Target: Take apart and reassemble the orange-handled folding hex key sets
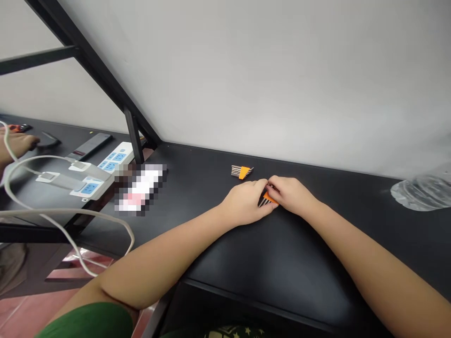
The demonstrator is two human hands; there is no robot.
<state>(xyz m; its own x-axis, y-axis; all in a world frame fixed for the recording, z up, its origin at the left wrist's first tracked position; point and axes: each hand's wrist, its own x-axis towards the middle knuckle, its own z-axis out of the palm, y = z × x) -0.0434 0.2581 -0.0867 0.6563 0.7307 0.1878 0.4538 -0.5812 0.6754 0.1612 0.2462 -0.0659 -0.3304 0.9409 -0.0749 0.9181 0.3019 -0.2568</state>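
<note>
My left hand (246, 203) is curled around an orange-holdered hex key set (270, 198), its thumb along the near side. From the other side my right hand (291, 195) pinches at the upper end of the same set, fingertips touching those of the left. Metal keys stick out of the holder toward my left palm; the rest is hidden by fingers. A second hex key set (244, 172), also in an orange holder, lies on the black table (197, 188) just beyond my left hand.
Left, a white power strip (120, 162) with plugs and looping white cables (52, 216) sits beside a black metal frame (102, 80). A blurred-out phone-like object (141, 188) lies nearby. Clear plastic (421, 191) rests at right. Another person's hand (16, 145) is at far left.
</note>
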